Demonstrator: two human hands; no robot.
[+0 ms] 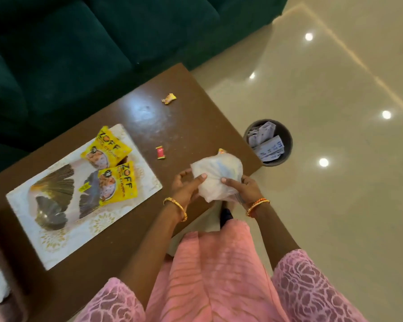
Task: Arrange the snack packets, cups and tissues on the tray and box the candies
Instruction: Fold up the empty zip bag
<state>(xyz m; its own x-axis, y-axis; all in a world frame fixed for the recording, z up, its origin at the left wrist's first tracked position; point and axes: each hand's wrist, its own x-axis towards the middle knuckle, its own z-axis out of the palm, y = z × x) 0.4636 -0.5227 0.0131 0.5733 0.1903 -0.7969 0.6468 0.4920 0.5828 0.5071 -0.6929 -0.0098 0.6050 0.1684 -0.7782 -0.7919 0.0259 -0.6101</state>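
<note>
A glossy cream floor [335, 205] and a dark green sofa [79, 54] frame a brown table [172, 117] that runs on a diagonal through my view. The tray [63, 235], white with gold and grey fan prints, lies near the table's near-left end, its long axis along the table's length.

Done so far, as I read it: two yellow packets [107, 149] lie on the tray's far end, one overlapping the other, their long axes roughly across the tray and their printed tops toward the sofa. No cups and no candy box appear in my view, so those steps look open.

Three candies are loose on the bare table: a gold one [169, 98] toward the far edge, a red one [159, 152] near the middle, and an orange-edged one [222, 151] peeking out behind the tissues [215, 180].

I hold the tissues over the table's right corner, just above the near edge. My left hand [186, 189] pinches the wad's left side, thumb on top. My right hand [244, 189] grips its lower right, thumb pressed into it. The wad is crumpled; its longer side runs from the lower edge up toward the bin [286, 135], which stands on the floor beyond that corner with papers inside.

I judge the tissues go to the tray next, then the candies.
</note>
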